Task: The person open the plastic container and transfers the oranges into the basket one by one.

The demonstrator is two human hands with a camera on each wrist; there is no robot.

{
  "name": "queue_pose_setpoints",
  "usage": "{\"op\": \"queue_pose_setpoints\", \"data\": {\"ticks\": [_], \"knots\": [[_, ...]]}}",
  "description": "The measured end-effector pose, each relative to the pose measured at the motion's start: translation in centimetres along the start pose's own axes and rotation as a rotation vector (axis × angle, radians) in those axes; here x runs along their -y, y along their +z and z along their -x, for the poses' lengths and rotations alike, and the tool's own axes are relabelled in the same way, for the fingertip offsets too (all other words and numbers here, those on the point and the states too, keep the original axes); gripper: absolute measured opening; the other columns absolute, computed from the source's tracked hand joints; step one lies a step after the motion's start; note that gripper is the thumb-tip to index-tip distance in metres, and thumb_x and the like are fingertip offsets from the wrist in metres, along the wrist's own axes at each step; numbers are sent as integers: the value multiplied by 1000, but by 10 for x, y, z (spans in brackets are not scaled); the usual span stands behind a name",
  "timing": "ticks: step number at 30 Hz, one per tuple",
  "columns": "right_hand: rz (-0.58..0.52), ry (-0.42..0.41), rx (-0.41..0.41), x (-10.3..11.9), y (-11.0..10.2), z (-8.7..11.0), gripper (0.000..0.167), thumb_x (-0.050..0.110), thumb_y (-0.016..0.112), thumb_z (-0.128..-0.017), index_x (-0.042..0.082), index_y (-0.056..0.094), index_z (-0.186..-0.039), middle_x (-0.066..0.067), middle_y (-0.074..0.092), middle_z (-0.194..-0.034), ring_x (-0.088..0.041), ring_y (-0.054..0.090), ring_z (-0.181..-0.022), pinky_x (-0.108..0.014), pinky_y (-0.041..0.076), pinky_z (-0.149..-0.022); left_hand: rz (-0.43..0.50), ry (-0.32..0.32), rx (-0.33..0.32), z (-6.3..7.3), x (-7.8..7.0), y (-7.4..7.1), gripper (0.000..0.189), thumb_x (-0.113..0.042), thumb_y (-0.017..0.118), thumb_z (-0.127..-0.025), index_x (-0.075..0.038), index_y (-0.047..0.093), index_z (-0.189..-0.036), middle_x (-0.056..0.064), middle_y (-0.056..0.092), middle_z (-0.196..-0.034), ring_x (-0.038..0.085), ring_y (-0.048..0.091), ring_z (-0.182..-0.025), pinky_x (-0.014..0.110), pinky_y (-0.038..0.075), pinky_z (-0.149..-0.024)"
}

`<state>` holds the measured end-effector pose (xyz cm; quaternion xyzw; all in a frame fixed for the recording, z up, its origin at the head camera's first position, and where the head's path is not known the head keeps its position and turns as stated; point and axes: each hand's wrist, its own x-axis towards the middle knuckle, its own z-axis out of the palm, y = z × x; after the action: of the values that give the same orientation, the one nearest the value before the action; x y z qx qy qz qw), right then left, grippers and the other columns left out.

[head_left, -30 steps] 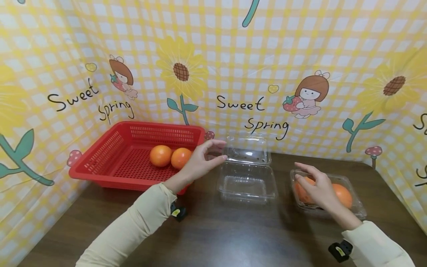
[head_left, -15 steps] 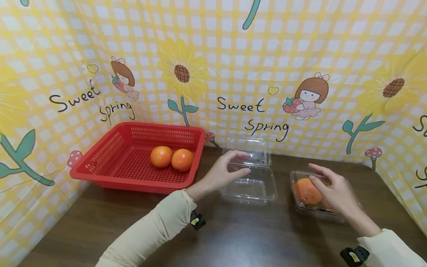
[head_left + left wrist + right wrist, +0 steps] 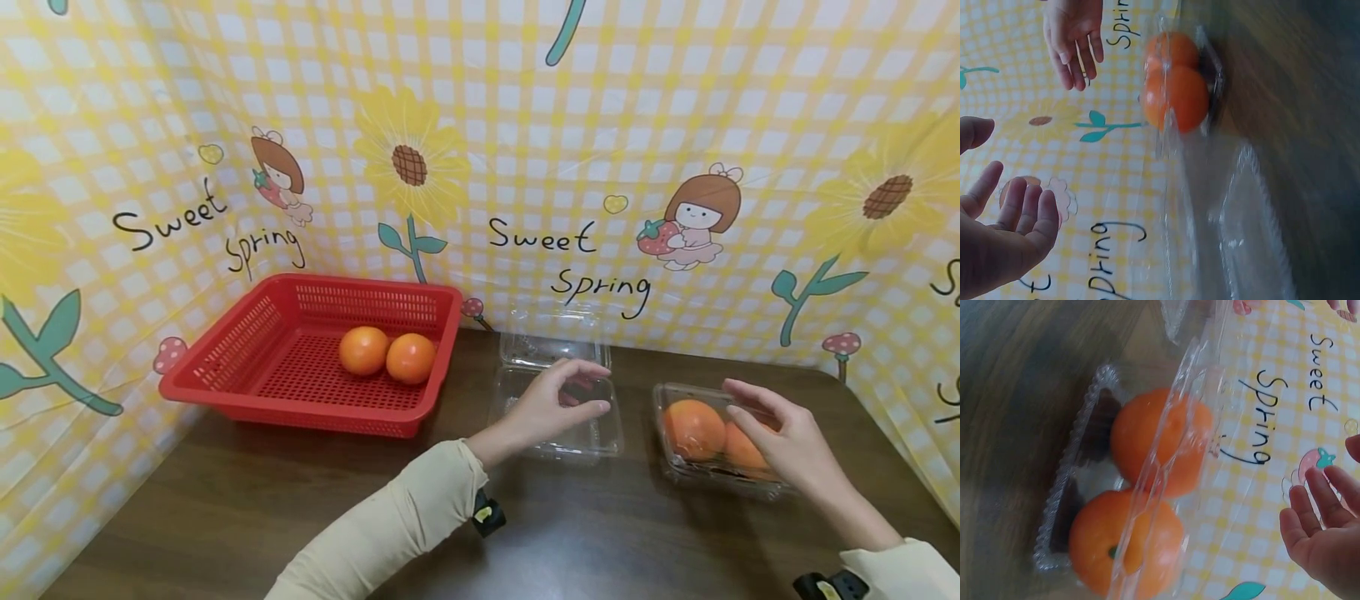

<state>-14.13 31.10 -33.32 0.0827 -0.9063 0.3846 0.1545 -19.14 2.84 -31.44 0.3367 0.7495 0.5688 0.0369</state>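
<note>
My left hand [image 3: 551,408] hovers over a clear plastic clamshell box [image 3: 600,437], whose lid [image 3: 517,346] is tipped back toward the wall cloth. Its fingers are relaxed, with space between thumb and fingertips. To the right, a second clear clamshell [image 3: 1075,450] contains two oranges [image 3: 1160,440]; its lid appears to be down over them. My right hand [image 3: 787,429] is raised above that box's right side, fingers loosely bent and holding nothing. In the head view this hand hides part of one orange. Both wrist views show the hands apart from the boxes.
A red perforated plastic basket [image 3: 300,408] stands at the left with two more oranges [image 3: 364,350] in its right part. Yellow checked cloth [image 3: 540,125] rises behind the brown wooden table [image 3: 300,492]. Table surface shows in front of the boxes.
My left hand has moved right, from beside the basket to above the tipped-back clamshell. The right hand has shifted right and slightly down, uncovering more of the oranges in the right-hand box.
</note>
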Motion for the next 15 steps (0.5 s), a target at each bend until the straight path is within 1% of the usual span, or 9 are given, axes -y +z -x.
{"op": "queue_pose_setpoints", "data": {"ticks": [2, 6, 7, 10, 12, 15], "knots": [[-2, 0, 11, -5, -3, 2, 39, 16, 52, -90, -4, 48, -123, 29, 47, -105, 17, 45, -88, -6, 38, -69, 2, -5, 10, -4, 10, 8, 34, -10, 63, -81, -2, 54, -114, 10, 53, -112, 20, 50, -101, 28, 45, -80], [2, 6, 51, -16, -10, 7, 39, 15, 52, -90, -4, 47, -123, 31, 46, -106, 13, 48, -88, -7, 39, -68, -6, -12, 41, -12, 28, 24, 35, -16, 64, -81, -7, 55, -113, 3, 53, -112, 13, 51, -99, 21, 45, -77], [3, 4, 59, -19, -11, 8, 38, 15, 52, -89, -5, 47, -122, 31, 46, -106, 11, 50, -89, -7, 39, -68, -2, -18, 50, -12, 30, 27, 34, -16, 65, -81, -8, 55, -113, 3, 53, -111, 12, 51, -99, 20, 46, -76], [8, 9, 75, -25, -16, 11, 38, 16, 52, -90, -5, 48, -121, 31, 46, -107, 11, 49, -90, -8, 40, -68, 20, -46, 71, -13, 34, 37, 34, -17, 65, -81, -9, 56, -113, 2, 53, -112, 13, 51, -99, 17, 45, -74], [7, 9, 76, -30, -18, 14, 37, 15, 52, -89, -5, 49, -120, 31, 48, -106, 14, 48, -89, -8, 40, -68, 33, -67, 77, -14, 36, 43, 34, -17, 65, -81, -9, 56, -113, 2, 52, -111, 14, 50, -100, 16, 44, -74], [13, 28, 77, -37, -24, 18, 35, 15, 53, -89, -3, 50, -120, 31, 47, -107, 17, 45, -90, -8, 40, -67, 37, -89, 81, -15, 36, 54, 34, -19, 65, -81, -10, 56, -113, 0, 52, -110, 10, 50, -99, 15, 44, -73]]}}
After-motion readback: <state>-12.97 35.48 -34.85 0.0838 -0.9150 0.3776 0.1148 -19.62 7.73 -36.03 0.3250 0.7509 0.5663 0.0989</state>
